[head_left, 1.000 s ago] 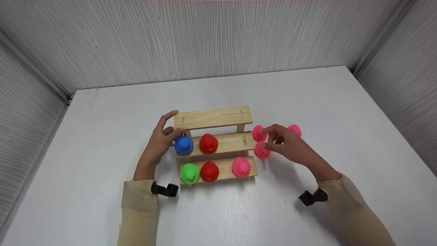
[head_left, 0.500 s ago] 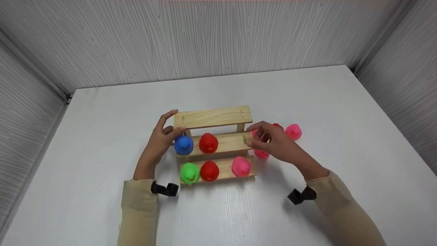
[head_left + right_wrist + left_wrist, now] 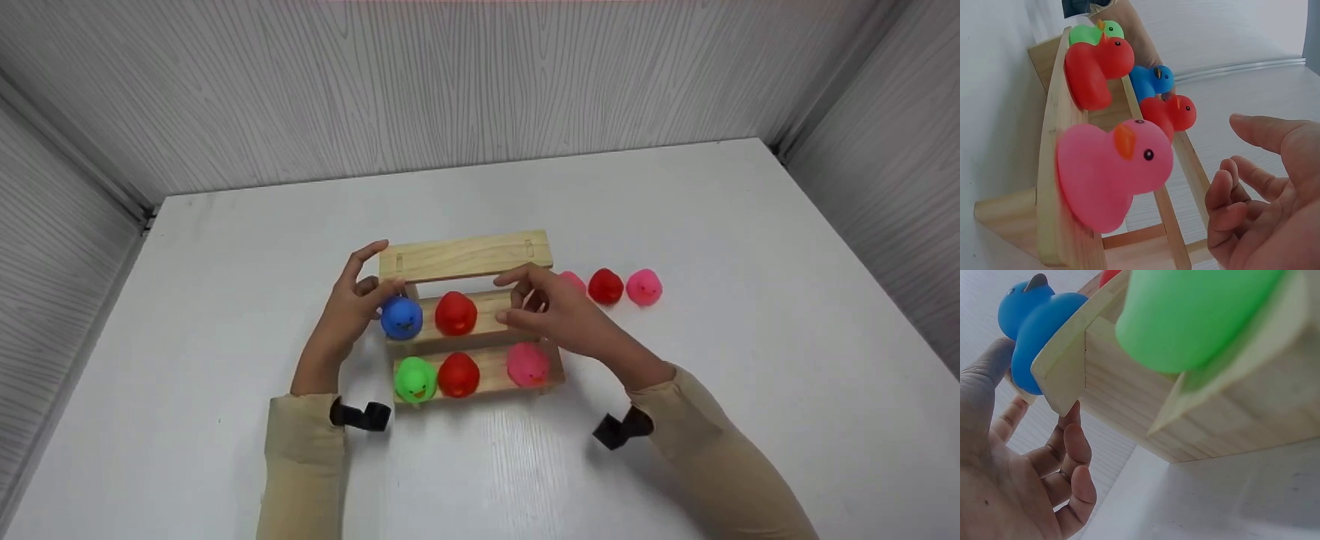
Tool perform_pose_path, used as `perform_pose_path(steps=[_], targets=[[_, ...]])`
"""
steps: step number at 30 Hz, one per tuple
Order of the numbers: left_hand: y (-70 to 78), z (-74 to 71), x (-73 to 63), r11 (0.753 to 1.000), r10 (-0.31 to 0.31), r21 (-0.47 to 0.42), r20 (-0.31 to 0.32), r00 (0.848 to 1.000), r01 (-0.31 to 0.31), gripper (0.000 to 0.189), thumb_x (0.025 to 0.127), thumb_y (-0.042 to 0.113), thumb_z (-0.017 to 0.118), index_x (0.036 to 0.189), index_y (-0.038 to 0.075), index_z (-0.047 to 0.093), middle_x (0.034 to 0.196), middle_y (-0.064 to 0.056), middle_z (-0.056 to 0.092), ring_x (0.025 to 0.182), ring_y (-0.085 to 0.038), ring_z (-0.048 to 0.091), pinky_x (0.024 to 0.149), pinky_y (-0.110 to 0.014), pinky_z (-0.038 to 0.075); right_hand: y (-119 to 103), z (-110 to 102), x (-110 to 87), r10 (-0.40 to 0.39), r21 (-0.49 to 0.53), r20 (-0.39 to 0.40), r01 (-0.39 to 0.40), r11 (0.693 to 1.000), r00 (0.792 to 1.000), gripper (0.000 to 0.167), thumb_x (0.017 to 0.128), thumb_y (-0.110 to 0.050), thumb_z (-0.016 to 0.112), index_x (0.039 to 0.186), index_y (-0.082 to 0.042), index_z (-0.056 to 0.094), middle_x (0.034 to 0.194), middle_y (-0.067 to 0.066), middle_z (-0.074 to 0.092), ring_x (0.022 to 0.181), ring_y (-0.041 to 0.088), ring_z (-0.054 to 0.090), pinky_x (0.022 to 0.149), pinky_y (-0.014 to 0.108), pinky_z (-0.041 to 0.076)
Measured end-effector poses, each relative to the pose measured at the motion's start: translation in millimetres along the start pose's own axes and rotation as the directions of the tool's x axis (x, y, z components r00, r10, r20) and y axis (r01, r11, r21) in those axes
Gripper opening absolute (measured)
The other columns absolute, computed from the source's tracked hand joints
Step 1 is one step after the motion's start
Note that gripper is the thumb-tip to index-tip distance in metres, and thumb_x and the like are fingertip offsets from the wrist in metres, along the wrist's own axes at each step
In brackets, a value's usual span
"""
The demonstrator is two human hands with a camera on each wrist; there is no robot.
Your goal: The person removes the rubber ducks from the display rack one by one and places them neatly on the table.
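My left hand holds the left end of a three-tier wooden rack, index finger at the top board's back corner and thumb at its front edge. Close by the thumb sits a blue rubber duck on the middle tier, with a red duck beside it. Over the right part of that tier hovers my right hand; thumb and index finger are apart, and nothing shows between them in the right wrist view. On the bottom tier are a green duck, another red duck and a pink duck.
Right of the rack, a red duck and a pink duck stand on the white table. Another pink duck is partly covered by my right hand. A grey wood-grain wall closes the back.
My right hand has moved left from the pink ducks beside the rack to above the middle tier. The red and pink ducks behind it have come into view. My left hand stays put.
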State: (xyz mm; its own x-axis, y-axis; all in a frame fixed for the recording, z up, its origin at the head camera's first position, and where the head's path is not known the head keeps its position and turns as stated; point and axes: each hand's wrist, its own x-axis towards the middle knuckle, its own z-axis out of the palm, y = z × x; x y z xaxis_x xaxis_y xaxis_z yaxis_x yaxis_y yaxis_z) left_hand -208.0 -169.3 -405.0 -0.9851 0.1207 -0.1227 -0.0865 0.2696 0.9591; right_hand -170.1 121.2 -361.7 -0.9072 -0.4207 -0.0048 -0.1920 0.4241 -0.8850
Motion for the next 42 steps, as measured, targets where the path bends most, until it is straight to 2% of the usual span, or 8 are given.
perform_pose_path(steps=[3,8,14,30,39,42], targets=[[0.0,0.0,0.2,1.000,-0.002,0.008,0.000,1.000,0.002,0.066,0.092,0.034,0.063,0.149,0.033,0.029,0.128,-0.017,0.057,0.106,-0.022,0.054,0.080,-0.035,0.040,-2.3,6.2,2.6,0.017,-0.004,0.002,-0.017,1.000,1.000,0.041,0.087,-0.020,0.072,0.124,-0.012,0.057,0.091,0.005,0.058,0.078,0.018,0.053,0.068,0.025,0.045],[-0.9,-0.3,0.0,1.000,0.009,0.002,0.002,1.000,-0.009,0.066,0.093,0.033,0.062,0.149,0.031,0.029,0.124,-0.020,0.061,0.105,-0.022,0.056,0.081,-0.035,0.041,-7.2,13.8,5.0,0.014,0.003,0.008,-0.014,1.000,1.000,0.041,0.087,-0.019,0.071,0.124,-0.010,0.057,0.090,0.005,0.057,0.078,0.019,0.053,0.071,0.028,0.045],[-1.6,-0.8,0.1,1.000,0.011,-0.007,0.002,1.000,-0.011,0.066,0.092,0.034,0.063,0.149,0.032,0.030,0.127,-0.018,0.058,0.107,-0.023,0.055,0.082,-0.036,0.042,-13.3,20.0,8.8,0.018,0.020,0.028,-0.019,1.000,0.999,0.042,0.086,-0.019,0.072,0.124,-0.011,0.057,0.090,0.005,0.057,0.079,0.018,0.054,0.072,0.027,0.046],[-2.3,-0.5,0.9,1.000,-0.003,0.001,0.006,1.000,0.003,0.066,0.091,0.037,0.063,0.148,0.034,0.030,0.128,-0.019,0.057,0.113,-0.026,0.053,0.086,-0.038,0.041,-8.5,31.6,16.7,0.034,-0.040,0.081,-0.030,0.999,0.996,0.047,0.086,-0.020,0.073,0.128,-0.013,0.054,0.085,0.002,0.055,0.080,0.016,0.053,0.072,0.025,0.045],[-3.1,-0.8,1.0,1.000,0.027,0.007,-0.002,1.000,-0.027,0.064,0.092,0.033,0.063,0.147,0.032,0.032,0.114,-0.015,0.060,0.095,-0.019,0.054,0.072,-0.031,0.037,-10.0,34.3,18.8,0.049,-0.089,0.076,-0.043,0.995,0.996,0.047,0.085,-0.021,0.074,0.128,-0.014,0.055,0.084,0.002,0.055,0.082,0.015,0.053,0.069,0.024,0.044],[-2.9,-1.3,1.0,1.000,0.026,0.012,-0.002,1.000,-0.026,0.064,0.091,0.034,0.063,0.148,0.033,0.032,0.114,-0.013,0.059,0.094,-0.018,0.054,0.071,-0.030,0.036,-10.4,35.1,18.9,0.064,-0.108,0.072,-0.056,0.993,0.995,0.046,0.085,-0.022,0.074,0.127,-0.015,0.056,0.085,0.002,0.055,0.083,0.015,0.054,0.069,0.024,0.045]])
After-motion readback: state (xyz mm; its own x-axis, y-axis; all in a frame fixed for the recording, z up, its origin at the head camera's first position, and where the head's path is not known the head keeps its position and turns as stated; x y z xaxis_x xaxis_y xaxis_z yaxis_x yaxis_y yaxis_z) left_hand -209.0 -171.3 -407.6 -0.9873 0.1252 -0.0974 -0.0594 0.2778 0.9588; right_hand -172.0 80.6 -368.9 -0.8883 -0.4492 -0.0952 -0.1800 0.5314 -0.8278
